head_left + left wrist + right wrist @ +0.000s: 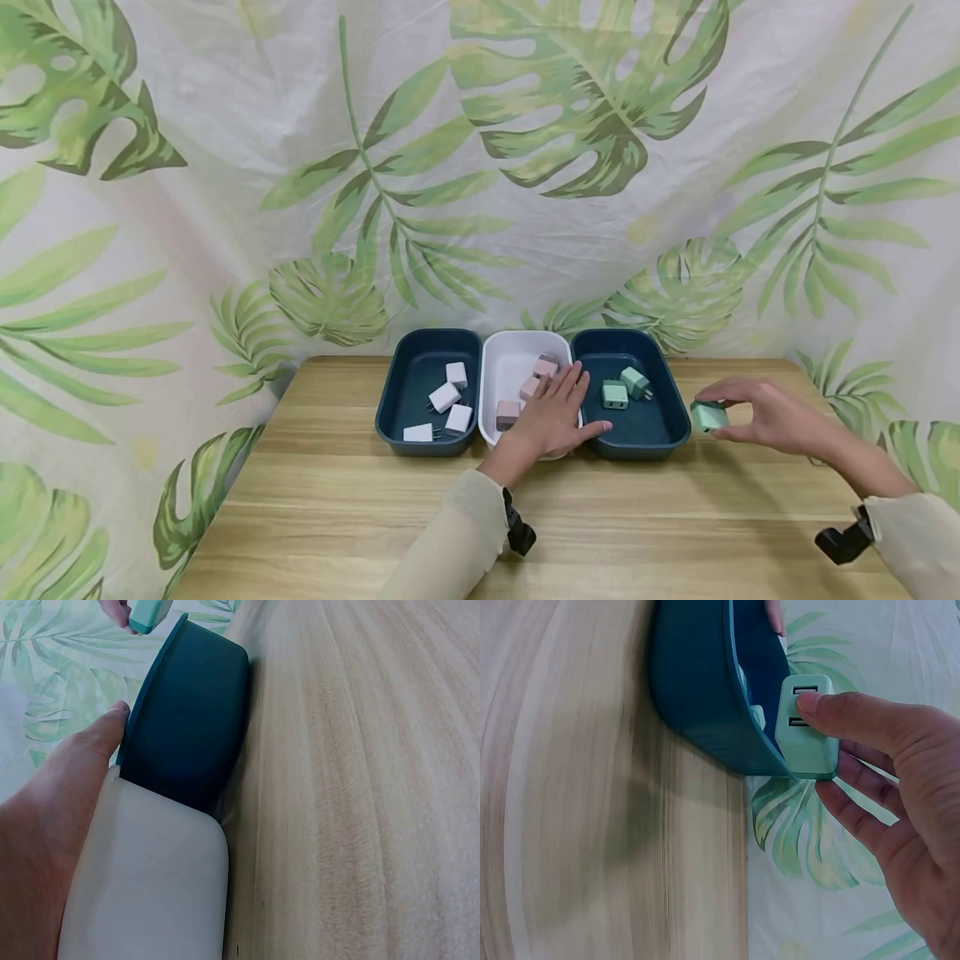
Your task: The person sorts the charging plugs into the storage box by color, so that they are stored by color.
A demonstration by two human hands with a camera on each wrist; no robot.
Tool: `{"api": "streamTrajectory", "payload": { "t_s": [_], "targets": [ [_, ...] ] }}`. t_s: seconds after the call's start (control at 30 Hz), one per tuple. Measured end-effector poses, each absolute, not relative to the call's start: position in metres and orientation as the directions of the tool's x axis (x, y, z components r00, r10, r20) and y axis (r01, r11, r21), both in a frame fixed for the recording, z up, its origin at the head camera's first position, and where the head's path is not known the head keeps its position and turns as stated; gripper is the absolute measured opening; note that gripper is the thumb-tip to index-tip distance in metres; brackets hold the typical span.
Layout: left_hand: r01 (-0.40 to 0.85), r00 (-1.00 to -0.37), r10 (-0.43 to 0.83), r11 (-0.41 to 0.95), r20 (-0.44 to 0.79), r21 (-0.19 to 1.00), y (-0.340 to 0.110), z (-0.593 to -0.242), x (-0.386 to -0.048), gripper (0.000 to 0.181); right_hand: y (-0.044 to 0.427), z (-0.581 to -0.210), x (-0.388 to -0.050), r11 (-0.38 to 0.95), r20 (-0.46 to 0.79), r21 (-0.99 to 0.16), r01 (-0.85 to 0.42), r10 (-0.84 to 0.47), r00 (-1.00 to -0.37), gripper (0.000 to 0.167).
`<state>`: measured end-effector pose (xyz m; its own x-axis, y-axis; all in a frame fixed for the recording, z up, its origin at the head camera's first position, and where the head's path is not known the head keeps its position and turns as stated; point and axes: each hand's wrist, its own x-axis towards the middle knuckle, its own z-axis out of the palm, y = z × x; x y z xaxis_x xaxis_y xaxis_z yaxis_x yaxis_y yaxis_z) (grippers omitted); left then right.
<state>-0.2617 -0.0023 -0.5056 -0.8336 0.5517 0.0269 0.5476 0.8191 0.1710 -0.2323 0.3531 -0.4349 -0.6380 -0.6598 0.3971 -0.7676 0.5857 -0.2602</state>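
Observation:
My right hand pinches a mint-green USB wall charger between thumb and fingers, just right of the right-hand dark teal bin. In the right wrist view, two USB ports show on the charger's face, beside that bin's rim. Two more green chargers lie inside this bin. My left hand, fingers straight and spread, lies over the white bin, its thumb reaching to the teal bin's rim. Several pink chargers sit in the white bin, partly hidden by the hand.
A second dark teal bin stands left of the white one, holding several white chargers. The three bins stand side by side at the back of a wooden table. Behind hangs a leaf-patterned cloth.

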Motion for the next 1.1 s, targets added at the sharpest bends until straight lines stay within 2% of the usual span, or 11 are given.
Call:
{"api": "streamTrajectory", "payload": {
  "t_s": [0.3,0.77,1.1],
  "targets": [
    [0.549,-0.833,0.553,0.817,0.031,0.177,-0.003,-0.506,-0.262,0.094,0.337,-0.435,-0.239,0.581,0.410,-0.234,-0.779,-0.668,-0.621,0.052],
    [0.546,-0.834,0.550,0.820,0.029,0.172,-0.003,-0.509,-0.263,0.094,0.320,-0.438,-0.249,0.610,0.353,-0.283,-0.740,-0.651,-0.672,0.046],
    [0.548,-0.834,0.550,0.820,0.040,0.164,-0.002,-0.508,-0.261,0.094,0.316,-0.447,-0.255,0.611,0.274,-0.378,-0.696,-0.644,-0.714,0.043]
  ]
}}
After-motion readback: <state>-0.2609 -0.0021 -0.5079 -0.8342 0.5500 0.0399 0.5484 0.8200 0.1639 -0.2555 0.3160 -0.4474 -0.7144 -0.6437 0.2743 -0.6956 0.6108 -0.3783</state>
